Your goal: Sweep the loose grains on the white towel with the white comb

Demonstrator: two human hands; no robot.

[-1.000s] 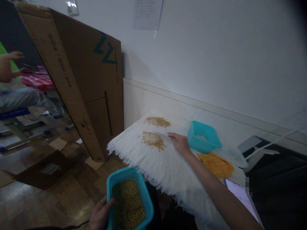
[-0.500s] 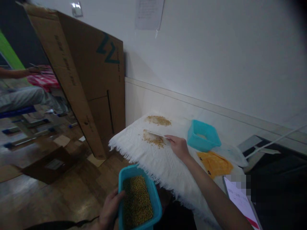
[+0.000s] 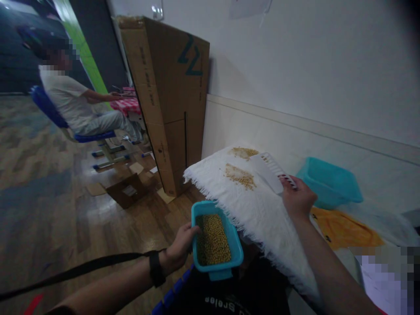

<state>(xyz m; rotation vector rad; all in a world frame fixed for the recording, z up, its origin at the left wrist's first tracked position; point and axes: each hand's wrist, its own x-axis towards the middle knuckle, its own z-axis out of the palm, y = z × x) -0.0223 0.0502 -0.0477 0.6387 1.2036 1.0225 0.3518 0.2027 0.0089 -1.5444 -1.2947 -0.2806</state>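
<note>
My left hand (image 3: pixel 180 247) grips the side of a turquoise plastic bin (image 3: pixel 236 251), its thumb over the rim. Yellow soybeans (image 3: pixel 215 240) cover the bottom of that bin, held just off the front edge of the table. Closed around a flat white plastic scraper (image 3: pixel 271 175) with a slotted edge is my right hand (image 3: pixel 298 199), above the white fringed cloth (image 3: pixel 262 218). Left of the scraper lies a loose patch of soybeans (image 3: pixel 241 177). Another patch (image 3: pixel 244 152) is farther back, near the wall.
A second turquoise bin (image 3: pixel 330 183) stands on the right, by an orange cloth (image 3: pixel 344 229) and clear plastic (image 3: pixel 387 218). A tall cardboard box (image 3: pixel 180 96) rises at the table's left. Beyond it, a person (image 3: pixel 68 96) sits on a blue chair.
The view has swung left, bringing the seated person into sight. My right hand has drawn the scraper away from the near bean patch, and its broad face now shows. My left hand keeps the bin.
</note>
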